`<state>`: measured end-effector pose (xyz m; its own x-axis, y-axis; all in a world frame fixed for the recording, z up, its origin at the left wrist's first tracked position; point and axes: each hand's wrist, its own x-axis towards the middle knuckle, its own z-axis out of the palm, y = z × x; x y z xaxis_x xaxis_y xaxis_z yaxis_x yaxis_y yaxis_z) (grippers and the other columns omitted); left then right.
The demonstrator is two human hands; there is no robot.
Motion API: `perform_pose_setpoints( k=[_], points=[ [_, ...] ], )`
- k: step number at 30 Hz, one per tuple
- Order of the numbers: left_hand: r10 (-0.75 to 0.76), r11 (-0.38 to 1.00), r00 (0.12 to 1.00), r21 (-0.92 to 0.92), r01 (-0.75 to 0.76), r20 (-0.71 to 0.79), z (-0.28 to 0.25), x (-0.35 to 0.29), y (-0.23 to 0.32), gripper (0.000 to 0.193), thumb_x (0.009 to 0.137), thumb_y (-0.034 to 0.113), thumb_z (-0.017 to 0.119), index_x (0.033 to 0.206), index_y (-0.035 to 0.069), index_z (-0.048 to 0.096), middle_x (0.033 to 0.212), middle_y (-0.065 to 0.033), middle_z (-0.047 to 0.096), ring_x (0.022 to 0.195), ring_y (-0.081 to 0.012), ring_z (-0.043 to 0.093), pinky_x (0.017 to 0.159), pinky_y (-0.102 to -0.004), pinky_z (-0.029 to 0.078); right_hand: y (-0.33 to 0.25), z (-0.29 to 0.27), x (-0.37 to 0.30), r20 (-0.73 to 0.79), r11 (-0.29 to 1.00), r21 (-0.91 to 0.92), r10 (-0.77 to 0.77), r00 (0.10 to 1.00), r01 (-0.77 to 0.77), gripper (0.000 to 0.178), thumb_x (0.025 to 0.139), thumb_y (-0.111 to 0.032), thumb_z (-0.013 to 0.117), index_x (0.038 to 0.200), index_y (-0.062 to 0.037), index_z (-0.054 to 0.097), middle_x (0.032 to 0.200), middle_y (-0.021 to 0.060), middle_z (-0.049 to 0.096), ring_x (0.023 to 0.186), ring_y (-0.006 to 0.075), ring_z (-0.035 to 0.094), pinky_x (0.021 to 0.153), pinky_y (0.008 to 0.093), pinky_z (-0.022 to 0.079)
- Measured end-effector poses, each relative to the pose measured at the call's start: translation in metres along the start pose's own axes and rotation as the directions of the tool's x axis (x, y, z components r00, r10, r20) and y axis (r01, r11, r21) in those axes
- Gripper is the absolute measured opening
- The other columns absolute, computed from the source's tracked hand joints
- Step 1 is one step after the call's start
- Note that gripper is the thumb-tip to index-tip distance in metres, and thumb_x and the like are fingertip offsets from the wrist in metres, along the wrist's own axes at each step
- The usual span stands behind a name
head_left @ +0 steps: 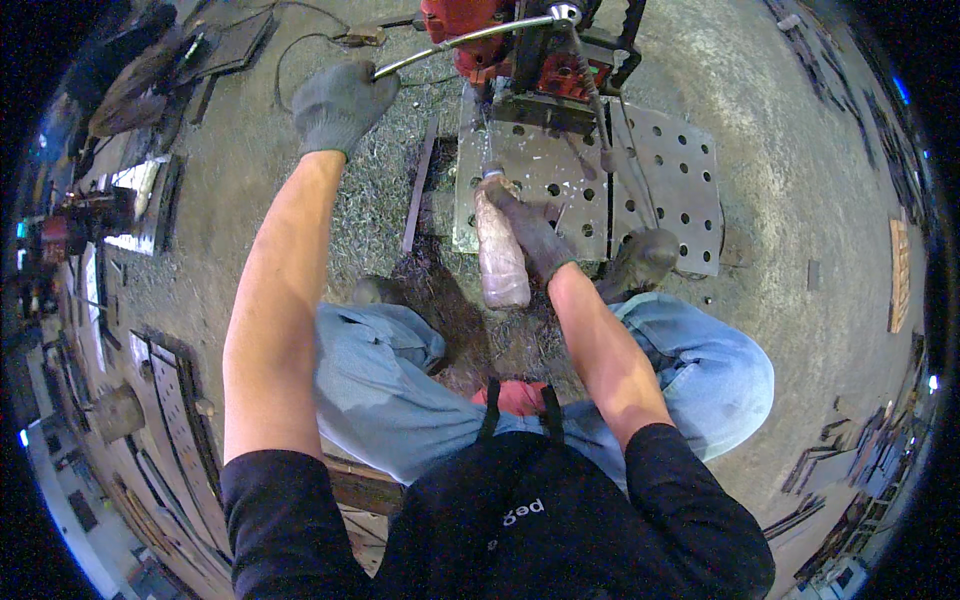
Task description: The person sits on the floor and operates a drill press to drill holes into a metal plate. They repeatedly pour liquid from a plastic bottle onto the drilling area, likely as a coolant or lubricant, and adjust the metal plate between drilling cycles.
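Observation:
My left hand, in a grey knit glove, is closed round the end of a long metal lever on a red and black drill press. In my gloved right hand is a clear plastic bottle, its neck pointed away from me toward the drill. Under the machine lies a steel plate with rows of round holes. A second perforated plate adjoins it on the right. The machine's body hides where its tool meets the plate.
Metal shavings cover the floor left of the plates. A narrow steel bar lies beside them. A cable runs across the right plate. My shoe is close to its near edge. More perforated plates are stacked at far left.

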<state>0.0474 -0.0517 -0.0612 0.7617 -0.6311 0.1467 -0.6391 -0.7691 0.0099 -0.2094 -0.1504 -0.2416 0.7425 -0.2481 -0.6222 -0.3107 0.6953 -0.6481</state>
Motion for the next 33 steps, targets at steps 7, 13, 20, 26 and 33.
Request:
perform_pose_setpoints(
  k=[7,13,20,26,33],
  points=[
    [-0.006,0.999,1.0,-0.032,0.007,0.028,-0.008,-0.003,0.008,0.045,0.087,0.054,0.059,0.109,0.019,0.078,0.103,-0.0171,0.075,0.099,-0.0379,0.072,0.085,-0.0493,0.056,-0.023,0.001,-0.02,-0.007,0.878,-0.451,-0.185,0.983,0.162,0.096,0.081,-0.065,0.076,0.144,0.0027,0.053,0.137,0.0193,0.063,0.121,0.0306,0.064,0.106,0.0399,0.048],
    [0.007,1.0,1.0,-0.017,-0.007,-0.013,0.013,0.007,-0.014,0.051,0.088,0.063,0.06,0.103,0.018,0.077,0.101,-0.0184,0.075,0.095,-0.0398,0.073,0.081,-0.0505,0.057,-0.014,0.016,-0.015,-0.038,0.889,-0.424,-0.212,0.977,0.176,0.061,0.09,-0.041,0.074,0.133,0.0003,0.059,0.118,0.0105,0.068,0.105,0.0211,0.066,0.093,0.0365,0.054],
    [-0.028,0.991,0.994,-0.131,0.014,-0.105,-0.007,-0.01,-0.002,0.032,0.079,0.046,0.07,0.085,0.016,0.078,0.081,-0.0139,0.073,0.078,-0.0339,0.073,0.07,-0.0466,0.057,-0.017,0.015,-0.02,0.056,0.992,-0.123,0.037,0.998,-0.03,0.055,0.097,-0.053,0.064,0.124,-0.0052,0.063,0.102,0.0082,0.07,0.087,0.0213,0.068,0.078,0.0376,0.059],
    [-0.01,0.989,0.996,-0.146,-0.003,-0.086,-0.003,-0.008,-0.007,0.035,0.081,0.048,0.067,0.088,0.015,0.078,0.086,-0.0154,0.074,0.082,-0.0356,0.073,0.072,-0.0482,0.057,-0.005,0.01,-0.006,-0.033,0.993,-0.113,0.039,0.999,-0.043,0.059,0.093,-0.069,0.06,0.109,-0.0133,0.069,0.09,0.0031,0.069,0.077,0.0172,0.065,0.07,0.0358,0.055],
    [-0.029,0.993,0.999,-0.114,0.025,-0.038,-0.006,-0.006,0.0,0.036,0.081,0.047,0.065,0.087,0.015,0.079,0.087,-0.0166,0.074,0.083,-0.0361,0.073,0.074,-0.0486,0.057,-0.003,0.002,-0.002,0.008,0.996,-0.085,0.024,1.0,-0.023,0.053,0.097,-0.065,0.059,0.107,-0.0138,0.07,0.087,0.0038,0.07,0.074,0.0183,0.067,0.064,0.0352,0.057]
  ],
)
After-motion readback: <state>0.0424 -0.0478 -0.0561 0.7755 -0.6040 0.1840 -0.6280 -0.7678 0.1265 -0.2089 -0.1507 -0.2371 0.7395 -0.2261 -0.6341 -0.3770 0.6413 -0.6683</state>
